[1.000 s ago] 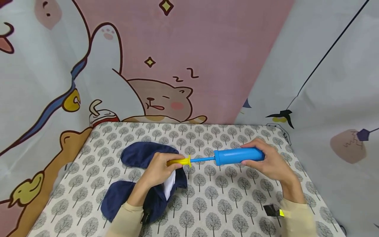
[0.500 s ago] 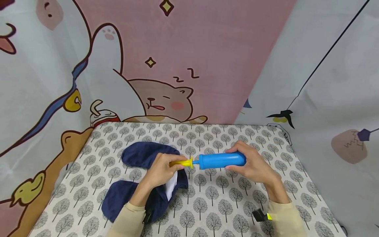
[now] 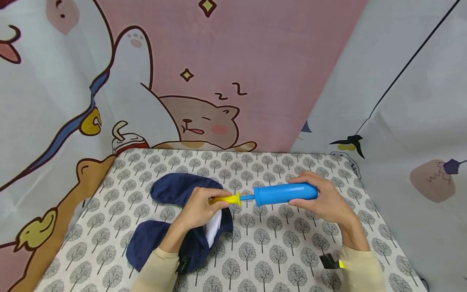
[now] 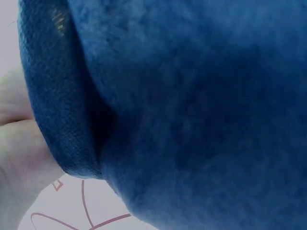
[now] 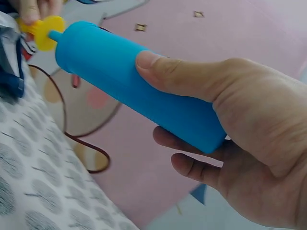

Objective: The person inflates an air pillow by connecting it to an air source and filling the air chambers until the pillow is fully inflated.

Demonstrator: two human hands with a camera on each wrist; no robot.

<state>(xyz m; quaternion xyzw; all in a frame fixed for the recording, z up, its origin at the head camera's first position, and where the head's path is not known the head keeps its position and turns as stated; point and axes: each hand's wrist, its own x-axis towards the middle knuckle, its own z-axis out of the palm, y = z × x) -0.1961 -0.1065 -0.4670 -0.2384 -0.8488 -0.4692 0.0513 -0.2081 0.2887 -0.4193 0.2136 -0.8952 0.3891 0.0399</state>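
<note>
In the head view, a hand pump (image 3: pixel 275 194) with a blue barrel and a thin blue rod spans the space between both hands. My left hand (image 3: pixel 198 207) pinches its yellow end piece (image 3: pixel 229 199) between thumb and fingers. My right hand (image 3: pixel 324 198) grips the rounded far end of the barrel; in the right wrist view, the thumb lies along the blue barrel (image 5: pixel 115 72). A short stretch of rod shows between barrel and yellow flange. Under my left hand lies a navy U-shaped cushion (image 3: pixel 182 188), with white material (image 3: pixel 213 228) showing at its opening. Navy fabric (image 4: pixel 192 120) fills most of the left wrist view.
A tree-print cloth (image 3: pixel 262 239) covers the table. Behind it hangs a pink and white cartoon backdrop (image 3: pixel 270 81), with grey-white fabric (image 3: pixel 419 121) on the right side. A small black piece (image 3: pixel 329 261) sits beside my right sleeve.
My right hand pushed the blue barrel left toward the yellow piece, then drew it back right, so more rod shows than half a second ago. My left hand stayed nearly still.
</note>
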